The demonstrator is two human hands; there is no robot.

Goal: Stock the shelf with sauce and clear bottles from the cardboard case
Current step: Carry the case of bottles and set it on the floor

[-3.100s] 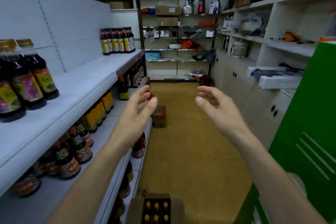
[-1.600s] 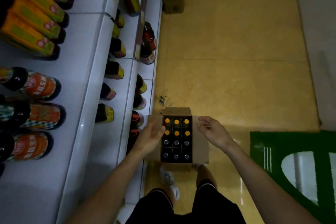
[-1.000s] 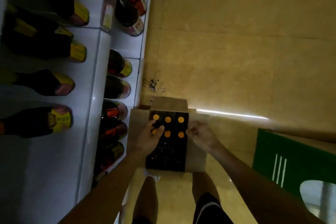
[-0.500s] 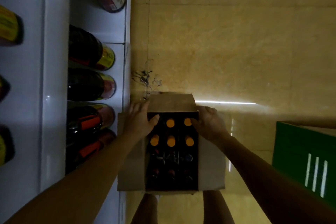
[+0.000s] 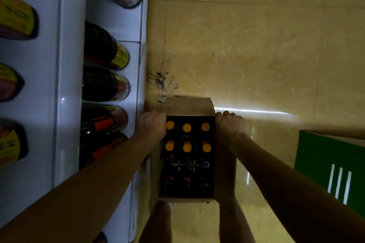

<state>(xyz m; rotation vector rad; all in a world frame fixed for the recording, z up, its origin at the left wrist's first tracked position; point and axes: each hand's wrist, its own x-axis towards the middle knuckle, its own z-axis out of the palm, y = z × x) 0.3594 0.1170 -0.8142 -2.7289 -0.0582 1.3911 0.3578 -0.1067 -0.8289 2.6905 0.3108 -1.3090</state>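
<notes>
Both hands grip the cardboard case [image 5: 188, 107] from outside: I see my left hand [image 5: 152, 124] clasping its left wall and my right hand [image 5: 230, 125] clasping its right wall, fingers curled over the far corners. It sits open on the tan floor [image 5: 246, 45], just beside the white shelf [image 5: 57, 85] of dark sauce bottles [image 5: 102, 85]. Inside it, six orange-capped bottles [image 5: 186, 137] fill the far two rows, and darker-capped bottles [image 5: 186, 173] fill the near rows, too dim to tell apart.
</notes>
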